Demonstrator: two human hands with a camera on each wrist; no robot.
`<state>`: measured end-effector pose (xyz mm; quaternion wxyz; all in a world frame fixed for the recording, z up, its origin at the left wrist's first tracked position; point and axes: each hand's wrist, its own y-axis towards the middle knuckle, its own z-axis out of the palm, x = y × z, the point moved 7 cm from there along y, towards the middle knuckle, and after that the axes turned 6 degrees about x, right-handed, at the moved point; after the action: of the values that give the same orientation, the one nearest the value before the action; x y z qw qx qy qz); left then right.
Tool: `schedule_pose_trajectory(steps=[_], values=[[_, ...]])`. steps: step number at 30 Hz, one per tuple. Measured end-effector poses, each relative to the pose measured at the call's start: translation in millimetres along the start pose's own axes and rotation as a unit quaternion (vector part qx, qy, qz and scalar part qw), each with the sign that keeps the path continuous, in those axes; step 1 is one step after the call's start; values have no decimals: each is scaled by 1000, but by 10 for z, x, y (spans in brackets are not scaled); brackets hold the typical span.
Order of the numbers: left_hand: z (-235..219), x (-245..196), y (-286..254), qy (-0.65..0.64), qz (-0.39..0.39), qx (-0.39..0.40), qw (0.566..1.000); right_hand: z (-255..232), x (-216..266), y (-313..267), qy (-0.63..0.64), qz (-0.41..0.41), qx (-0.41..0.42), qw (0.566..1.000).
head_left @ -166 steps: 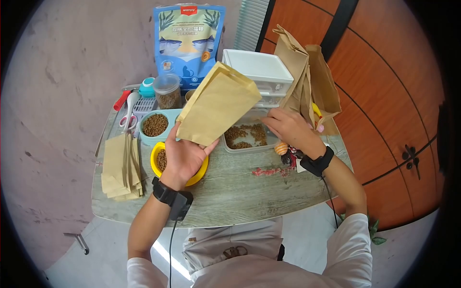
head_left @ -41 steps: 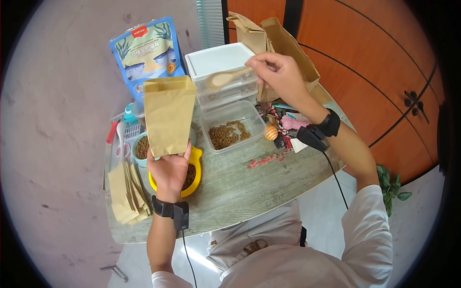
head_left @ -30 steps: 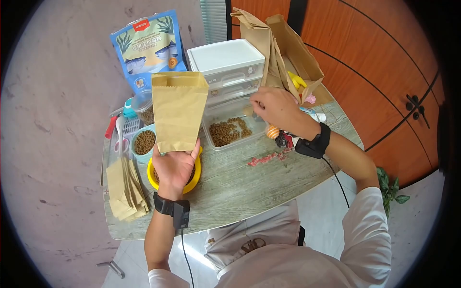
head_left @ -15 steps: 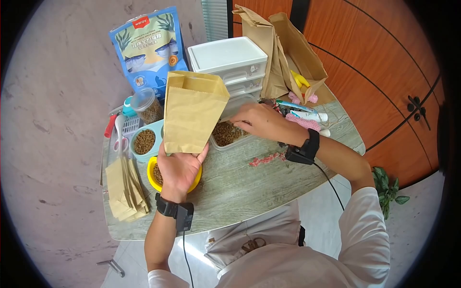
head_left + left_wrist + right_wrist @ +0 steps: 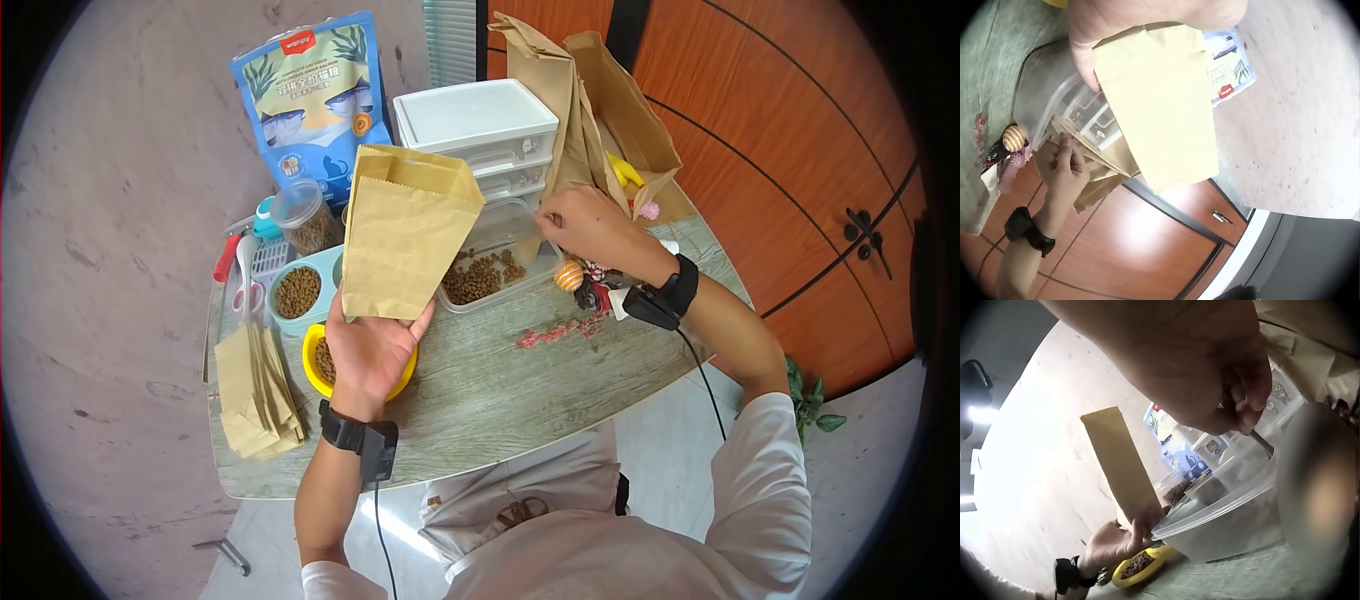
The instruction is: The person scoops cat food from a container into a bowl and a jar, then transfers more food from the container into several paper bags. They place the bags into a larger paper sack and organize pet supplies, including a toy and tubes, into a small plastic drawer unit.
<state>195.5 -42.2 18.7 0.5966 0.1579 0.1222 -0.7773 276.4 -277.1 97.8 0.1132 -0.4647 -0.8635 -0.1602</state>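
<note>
My left hand [image 5: 372, 355] holds a small brown paper bag [image 5: 408, 245] upright by its base, with its mouth open at the top. In the right wrist view, the fingers curl about the bag's bottom. My right hand [image 5: 598, 235] pinches the handle of a wooden spoon [image 5: 1263, 444] over the right side of a clear plastic container [image 5: 512, 213]. The spoon's bowl shows faintly against the container in the head view. Brown kibble [image 5: 482, 278] is spread over the container's floor. Part of the container is hidden behind the bag.
A yellow bowl [image 5: 314, 372] and a blue double bowl [image 5: 325, 265] hold kibble. Folded paper bags [image 5: 255, 390] lie at left. Behind stand a kibble jar [image 5: 308, 225], a cat food pouch [image 5: 310, 100], white drawers [image 5: 475, 115] and large paper bags [image 5: 560, 110]. An orange striped ball [image 5: 568, 275] lies right.
The raised wooden spoon came down to the container. My right hand moved left over the kibble, then back right. The paper bag has shifted right and tilted slightly, still in my left hand.
</note>
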Motion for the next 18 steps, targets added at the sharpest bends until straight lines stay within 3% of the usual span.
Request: schedule_pose_trajectory(steps=[4,6,10,12,18], values=[[-4,29,4,-14,-14,4,1000,10,45,-23,23,40,-3,999],[-1,48,-1,-16,-23,2,1000,149,-45,-1,165,80,59,981],[23,59,-16,-27,-27,-3,999,327,-59,70,144,89,109,980],[31,70,-19,-33,-33,-6,999,517,-49,79,184,115,175,960],[41,88,-13,-32,-41,1,999,842,-115,274,323,126,222,911]])
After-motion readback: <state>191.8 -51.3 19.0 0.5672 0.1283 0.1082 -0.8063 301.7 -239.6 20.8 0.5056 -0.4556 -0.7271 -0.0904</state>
